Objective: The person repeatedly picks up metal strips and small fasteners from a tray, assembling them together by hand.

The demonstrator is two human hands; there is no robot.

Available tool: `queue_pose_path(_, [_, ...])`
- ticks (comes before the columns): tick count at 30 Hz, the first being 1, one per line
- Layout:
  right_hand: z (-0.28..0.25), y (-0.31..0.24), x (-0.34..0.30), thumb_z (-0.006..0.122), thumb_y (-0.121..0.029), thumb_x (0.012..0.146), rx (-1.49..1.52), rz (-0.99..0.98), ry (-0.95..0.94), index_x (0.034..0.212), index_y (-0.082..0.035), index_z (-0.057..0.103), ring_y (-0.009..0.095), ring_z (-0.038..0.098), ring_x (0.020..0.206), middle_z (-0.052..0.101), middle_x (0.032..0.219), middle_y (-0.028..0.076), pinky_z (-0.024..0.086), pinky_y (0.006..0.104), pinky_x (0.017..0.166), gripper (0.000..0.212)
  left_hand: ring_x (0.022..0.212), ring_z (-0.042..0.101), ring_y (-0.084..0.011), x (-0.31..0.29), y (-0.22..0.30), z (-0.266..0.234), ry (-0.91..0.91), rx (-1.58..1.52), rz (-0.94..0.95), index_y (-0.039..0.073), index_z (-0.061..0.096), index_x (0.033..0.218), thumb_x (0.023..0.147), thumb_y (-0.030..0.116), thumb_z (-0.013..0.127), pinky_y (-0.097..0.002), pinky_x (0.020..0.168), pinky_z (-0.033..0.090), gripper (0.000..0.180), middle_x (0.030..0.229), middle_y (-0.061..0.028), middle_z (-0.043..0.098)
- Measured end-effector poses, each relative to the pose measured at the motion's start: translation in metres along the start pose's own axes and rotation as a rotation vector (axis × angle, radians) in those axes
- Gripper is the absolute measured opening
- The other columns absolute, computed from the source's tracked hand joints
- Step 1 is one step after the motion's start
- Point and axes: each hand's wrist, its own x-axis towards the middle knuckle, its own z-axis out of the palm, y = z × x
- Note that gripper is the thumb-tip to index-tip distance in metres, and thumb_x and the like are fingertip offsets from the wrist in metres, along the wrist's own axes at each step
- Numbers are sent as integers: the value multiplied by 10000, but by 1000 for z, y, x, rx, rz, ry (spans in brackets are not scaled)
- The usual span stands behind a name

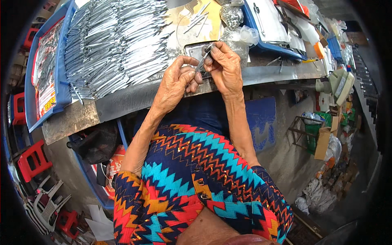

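Both hands are raised over the near edge of the workbench, pinching one slim metal piece (pixel 201 61) between them. It slants up from the left fingers to the right ones. My left hand (pixel 175 83) closes on its lower end, and my right hand (pixel 225 68) grips the upper end between thumb and fingers. Just beyond the fingers lies a small grey tray (pixel 195 50), partly hidden by the hands. A large heap of similar slim silver pieces (pixel 116 45) spreads over the bench to the left. Several loose pieces (pixel 197 19) rest on a yellowish board (pixel 176 29) farther back.
A blue tray (pixel 65 69) stands at the bench's left end. Another blue tray (pixel 274 50) with white sheets and tools sits at the right, beside clear plastic bags (pixel 245 36). Red stools (pixel 34 160) stand on the floor at left; boxes and bags clutter the right.
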Motion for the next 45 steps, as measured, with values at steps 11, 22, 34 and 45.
queue_pose_path(11, [0,-4,-5,563,-61,847,-224,-29,32,908,40,553,103,512,600,559,754,54,403,213,507,118,565,398,-50,-4,0,6,44,104,20,-32,462,1076,883,4,396,-178,505,350,206,728,-39,526])
queue_pose_path(22, [13,-7,-9,580,-93,818,-344,-29,62,821,52,598,82,527,553,578,656,53,413,195,509,146,569,402,-39,-10,10,5,103,197,54,-7,478,1052,887,-8,387,-167,509,350,189,700,-18,521])
queue_pose_path(34, [-12,-9,7,547,-127,783,-1351,-208,51,820,44,597,260,594,669,603,723,154,456,347,632,182,673,579,-242,21,44,-60,472,1215,486,-10,554,950,870,77,509,-335,612,452,127,795,-149,600])
queue_pose_path(45, [-12,9,9,575,-109,736,-1747,-334,-32,772,19,545,366,569,675,577,731,189,445,427,628,136,859,524,-283,38,33,-91,568,1778,438,51,534,854,645,-21,601,-406,718,396,231,884,-97,524])
